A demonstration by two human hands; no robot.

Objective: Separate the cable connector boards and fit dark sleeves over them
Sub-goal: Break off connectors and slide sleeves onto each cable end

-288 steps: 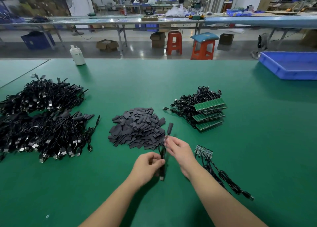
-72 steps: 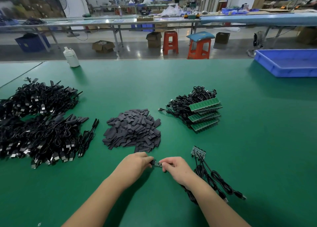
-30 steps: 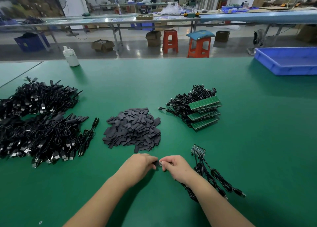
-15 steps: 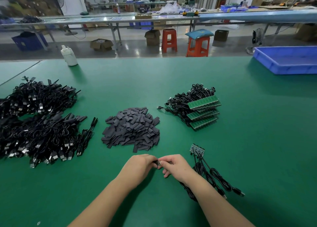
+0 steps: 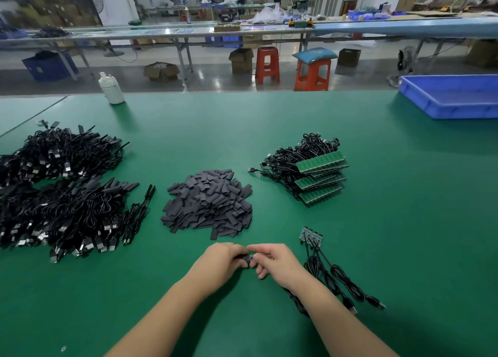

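While both hands' fingers (image 5: 244, 249) pinch one connector board (image 5: 251, 258), green worktable (image 5: 404, 222), factory benches (image 5: 188, 32) beyond

No text, label, brand, number or sign can be read anywhere in this view. The green boards (image 5: 320, 162) stacked toward the far right of the bench (image 5: 404, 222) carry no marking that can be made out, and the small board (image 5: 250, 258) pinched between the two hands is too small and blurred to show any print. The white bottle (image 5: 111, 88) at the far left edge shows a plain side. The cardboard boxes (image 5: 161, 71) on the floor beyond show nothing legible either.
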